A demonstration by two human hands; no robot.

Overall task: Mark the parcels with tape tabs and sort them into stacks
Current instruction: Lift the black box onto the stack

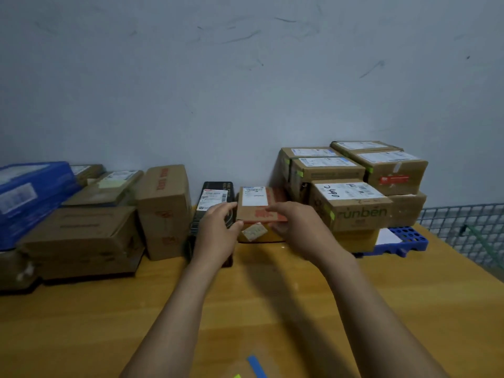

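Left hand [218, 227] and right hand [296, 227] both grasp the small parcel [255, 207], one at each end. The parcel sits atop a yellow box [259, 238], just left of the runben box [354, 211].

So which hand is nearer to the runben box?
Right. The right hand holds the right end of the small parcel, next to the runben box; the left hand holds its left end, farther away.
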